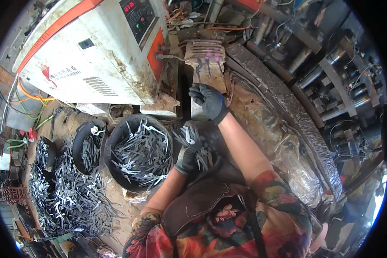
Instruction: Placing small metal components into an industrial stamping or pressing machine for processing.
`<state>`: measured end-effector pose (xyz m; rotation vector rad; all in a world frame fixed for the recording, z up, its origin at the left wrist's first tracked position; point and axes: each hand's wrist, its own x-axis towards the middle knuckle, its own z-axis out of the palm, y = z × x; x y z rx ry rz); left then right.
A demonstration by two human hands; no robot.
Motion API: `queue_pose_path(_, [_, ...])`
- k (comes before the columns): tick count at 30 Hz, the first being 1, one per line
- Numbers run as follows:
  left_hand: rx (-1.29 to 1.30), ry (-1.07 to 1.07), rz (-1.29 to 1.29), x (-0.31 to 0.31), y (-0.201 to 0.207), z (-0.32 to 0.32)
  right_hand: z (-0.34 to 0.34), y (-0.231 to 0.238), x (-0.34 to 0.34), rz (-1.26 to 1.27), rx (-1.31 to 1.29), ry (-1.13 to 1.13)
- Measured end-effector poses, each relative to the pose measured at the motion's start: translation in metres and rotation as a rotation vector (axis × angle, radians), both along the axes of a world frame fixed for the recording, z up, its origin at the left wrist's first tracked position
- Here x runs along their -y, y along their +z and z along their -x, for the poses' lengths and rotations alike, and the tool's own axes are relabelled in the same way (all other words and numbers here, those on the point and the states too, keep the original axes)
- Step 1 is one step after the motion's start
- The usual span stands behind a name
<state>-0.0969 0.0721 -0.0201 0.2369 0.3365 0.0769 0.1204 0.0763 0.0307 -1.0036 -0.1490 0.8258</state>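
My right hand (210,102), in a black glove, pinches the near end of a slim dark metal blank (198,75). The blank's far end reaches the heating coil (204,46), a stack of copper-like tubes over a worn block. Other blanks (209,65) stick out of the coil beside it, and pinkish glowing spots show there. Closer to my body, my left hand (187,160), in a grey and black glove, is closed around a bunch of flat metal blanks (189,134). It is just right of a round black tub (109,144) full of similar blanks (142,150).
A white and orange machine cabinet (107,56) with a lit panel stands at the back left. A smaller black bucket (76,148) tilts among a large heap of blanks (69,193) at left. Crumpled plastic sheeting (284,150) and heavy machinery with steel rods (331,81) lie to the right.
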Motion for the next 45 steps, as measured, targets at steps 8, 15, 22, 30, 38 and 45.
queue_pose_path(8, [-0.052,0.006,-0.025,0.001,0.007,0.001,-0.019,0.007,-0.025,-0.063,-0.157,-0.008])
queue_pose_path(15, [-0.063,0.013,-0.022,-0.002,0.007,0.002,-0.056,-0.010,0.041,0.118,-0.113,-0.185])
queue_pose_path(22, [-0.097,0.011,0.004,0.008,0.008,-0.002,-0.097,0.014,0.015,0.434,0.237,-0.086])
queue_pose_path(30, [-0.085,-0.072,-0.124,-0.005,-0.012,0.002,0.007,-0.031,0.136,-0.796,-0.783,0.425])
queue_pose_path(38, [0.043,-0.085,-0.140,0.006,0.000,-0.011,-0.125,0.053,0.314,0.020,0.160,-0.782])
queue_pose_path(45, [-0.040,-0.065,-0.164,0.010,-0.001,-0.016,-0.242,0.056,0.362,0.291,0.183,-1.129])
